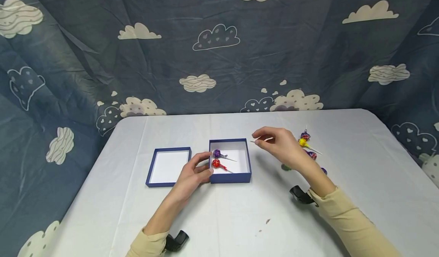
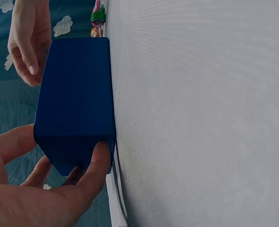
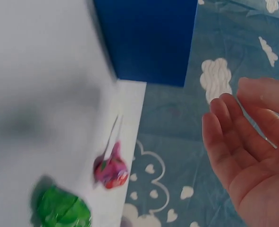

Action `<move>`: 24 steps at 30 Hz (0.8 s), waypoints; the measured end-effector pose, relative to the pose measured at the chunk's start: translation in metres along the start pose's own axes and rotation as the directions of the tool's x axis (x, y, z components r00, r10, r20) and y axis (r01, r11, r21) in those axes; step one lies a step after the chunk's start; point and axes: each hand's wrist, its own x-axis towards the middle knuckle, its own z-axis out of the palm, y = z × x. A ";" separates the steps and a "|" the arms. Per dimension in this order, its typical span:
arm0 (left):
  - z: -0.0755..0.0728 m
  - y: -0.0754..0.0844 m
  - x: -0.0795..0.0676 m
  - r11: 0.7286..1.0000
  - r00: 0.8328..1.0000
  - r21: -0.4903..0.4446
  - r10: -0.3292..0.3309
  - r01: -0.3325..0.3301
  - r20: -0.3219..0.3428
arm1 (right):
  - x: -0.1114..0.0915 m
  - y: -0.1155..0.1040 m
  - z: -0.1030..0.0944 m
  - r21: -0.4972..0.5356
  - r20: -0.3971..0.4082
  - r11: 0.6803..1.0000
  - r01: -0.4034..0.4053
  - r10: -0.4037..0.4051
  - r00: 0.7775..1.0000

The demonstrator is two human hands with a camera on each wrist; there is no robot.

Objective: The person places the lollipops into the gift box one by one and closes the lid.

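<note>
A blue box (image 1: 230,178) with a white inside stands at the middle of the table. Inside it lie a purple lollipop (image 1: 217,154) and a red lollipop (image 1: 216,163), sticks pointing right. My left hand (image 1: 192,175) holds the box at its left end, fingertips and thumb against the wall and rim, as the left wrist view also shows. Just right of the box and above the table, my right hand (image 1: 282,145) pinches a lollipop between thumb and fingers. Only its white stick (image 1: 252,141) shows; the candy end is hidden by the hand.
Left of the box lies its blue-rimmed lid (image 1: 168,185), white inside up. Several wrapped lollipops lie right of the box, among them a yellow one (image 1: 302,142) and a green one (image 3: 63,208), partly behind the right arm. A cloud-patterned cloth (image 1: 219,70) hangs behind the table.
</note>
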 end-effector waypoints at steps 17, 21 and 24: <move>-0.001 -0.001 0.002 1.000 1.000 0.006 -0.016 0.016 -0.006 | 0.004 0.042 -0.016 -0.049 0.038 0.995 -0.083 0.084 0.996; -0.001 0.000 0.001 1.000 1.000 0.016 -0.019 0.019 -0.009 | 0.005 0.051 -0.017 -0.079 0.043 0.994 -0.081 0.085 0.995; -0.001 0.000 0.001 1.000 1.000 0.016 -0.019 0.019 -0.007 | 0.006 0.057 -0.017 -0.108 0.046 0.991 -0.083 0.088 0.995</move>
